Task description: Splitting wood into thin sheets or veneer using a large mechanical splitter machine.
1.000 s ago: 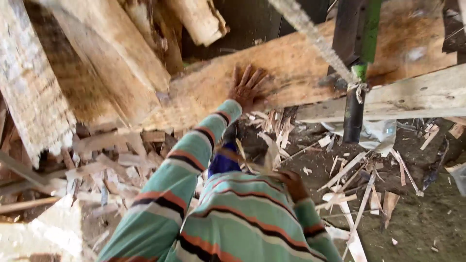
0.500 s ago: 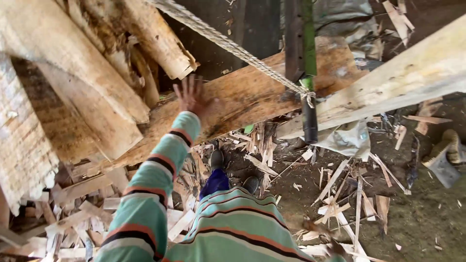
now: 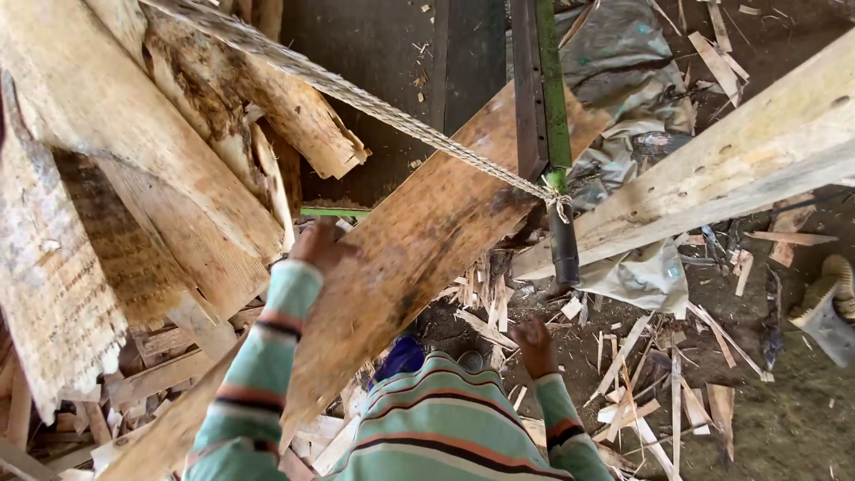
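While my left hand (image 3: 319, 245) grips the wide plank (image 3: 419, 258) with curled fingers, my right hand (image 3: 534, 343) hangs loosely closed, holding nothing.

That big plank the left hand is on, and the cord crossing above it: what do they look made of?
The plank under the left hand looks like rough-sawn, unfinished wood: visible grain, dark stains, splintery edges. The cord seems to be twisted fibre rope, pale and fuzzy; natural or synthetic, I cannot tell.

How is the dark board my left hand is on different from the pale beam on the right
The dark board is wide, stained brown and tilts steeply; the pale beam is narrower, light-coloured and pocked with small holes. The left hand touches the board; no hand touches the beam. Both are rough wood.
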